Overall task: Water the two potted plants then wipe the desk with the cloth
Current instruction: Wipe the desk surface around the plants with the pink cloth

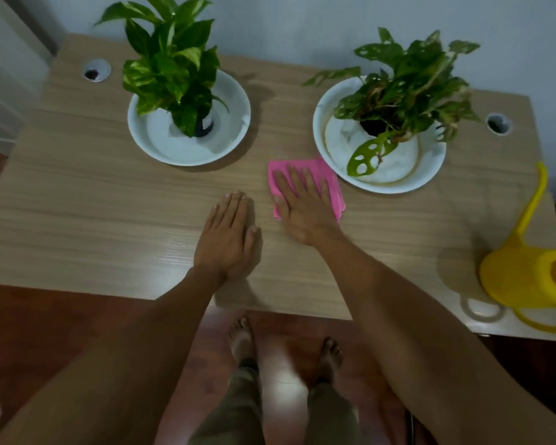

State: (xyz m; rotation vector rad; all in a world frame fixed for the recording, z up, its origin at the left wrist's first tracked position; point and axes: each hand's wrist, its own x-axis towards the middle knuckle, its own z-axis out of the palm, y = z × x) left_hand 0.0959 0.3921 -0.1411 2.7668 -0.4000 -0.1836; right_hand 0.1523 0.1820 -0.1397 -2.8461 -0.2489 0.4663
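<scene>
A soft pink cloth (305, 187) is pressed flat on the wood-grain desk (109, 200) by the spread right hand (302, 203); the left hand (228, 239) is laid flat. A round white saucer (379, 184) sits at 2 o'clock of the cloth.

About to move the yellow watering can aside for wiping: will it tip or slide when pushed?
The watering can already lies on its side at the desk's right edge, so it probably rolls or pivots rather than tips. It looks like thin plastic, likely light. Its long spout may swing.

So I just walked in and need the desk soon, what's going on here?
A person is wiping the desk. Their right hand presses flat on a pink cloth beside the right plant's dish, while the left hand rests flat on the wood. The yellow watering can is set down at the right edge.
</scene>
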